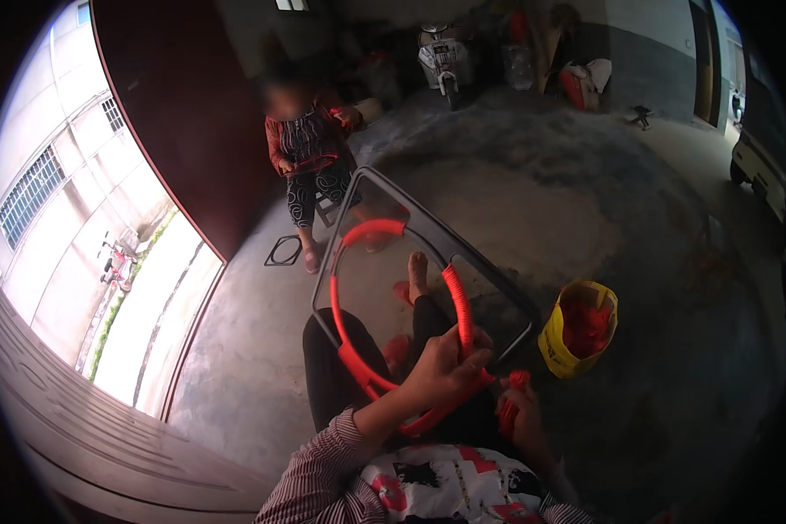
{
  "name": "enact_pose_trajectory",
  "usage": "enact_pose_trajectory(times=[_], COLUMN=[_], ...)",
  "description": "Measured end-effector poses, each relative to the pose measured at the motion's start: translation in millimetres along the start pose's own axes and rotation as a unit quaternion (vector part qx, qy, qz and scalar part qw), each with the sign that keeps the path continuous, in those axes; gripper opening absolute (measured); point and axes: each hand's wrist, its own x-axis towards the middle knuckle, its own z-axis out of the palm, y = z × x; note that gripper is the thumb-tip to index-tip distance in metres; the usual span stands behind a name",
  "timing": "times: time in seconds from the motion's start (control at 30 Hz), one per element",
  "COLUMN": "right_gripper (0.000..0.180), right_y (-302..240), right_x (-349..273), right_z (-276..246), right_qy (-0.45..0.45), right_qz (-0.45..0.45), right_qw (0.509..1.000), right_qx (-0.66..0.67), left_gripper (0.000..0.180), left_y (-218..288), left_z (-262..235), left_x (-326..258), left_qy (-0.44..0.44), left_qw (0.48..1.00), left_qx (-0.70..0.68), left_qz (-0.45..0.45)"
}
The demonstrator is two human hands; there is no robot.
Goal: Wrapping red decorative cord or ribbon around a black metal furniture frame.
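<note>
A black rectangular frame [476, 251] with a round ring inside it stands tilted over my lap. Red cord is wound around much of the ring [459, 301], and a short stretch near the top right shows bare and black. My left hand [445, 371] is closed around the wrapped ring on its right side, its forearm crossing in front of the lower part. Just to the right, my right hand [522, 415] is closed on a small bundle of red cord [517, 381], with more red showing below the fingers. Both hands are apart from each other.
To the right, a yellow bag [555, 345] holds red material. Ahead, a seated person [310, 144] holds a red item; another black frame [282, 251] lies on the concrete floor. A motorbike [444, 61] stands farther back. A doorway opens at left, and a vehicle [760, 175] stands at right.
</note>
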Motion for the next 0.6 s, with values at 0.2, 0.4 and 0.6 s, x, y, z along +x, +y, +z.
enact_pose_trajectory(times=[0.2, 0.4, 0.6], right_gripper=[0.031, 0.030, 0.033], right_y=[16, 20, 0], right_x=[2, 2, 0], right_z=[-16, -36, -56], right_qy=[0.017, 0.146, 0.140], right_qz=[0.046, 0.055, 0.045], right_qw=[0.995, 0.969, 0.980], right_qx=[0.093, 0.193, 0.130], left_gripper=[0.014, 0.017, 0.019], left_y=[-33, -147, -213], left_z=[39, 59, 59], left_x=[40, 42, 43], left_qy=[0.042, 0.128, 0.137], left_qw=[0.996, 0.976, 0.935], left_qx=[-0.070, -0.073, -0.089], left_qz=[0.046, -0.161, -0.314])
